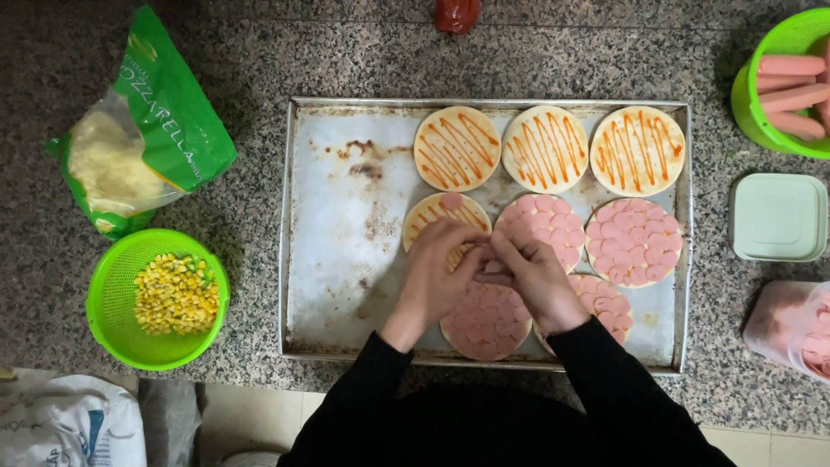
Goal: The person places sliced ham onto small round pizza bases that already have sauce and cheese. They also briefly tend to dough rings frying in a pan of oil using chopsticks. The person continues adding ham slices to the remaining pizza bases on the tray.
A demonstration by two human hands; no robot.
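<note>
Pinching thin pink sausage slices [494,270] between fingers of both hands, left hand [437,277], right hand [536,278], over a sauce-striped dough round [445,227], metal tray [333,225]

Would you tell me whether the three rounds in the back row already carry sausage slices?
No, the three back-row rounds show only orange sauce stripes.
</note>
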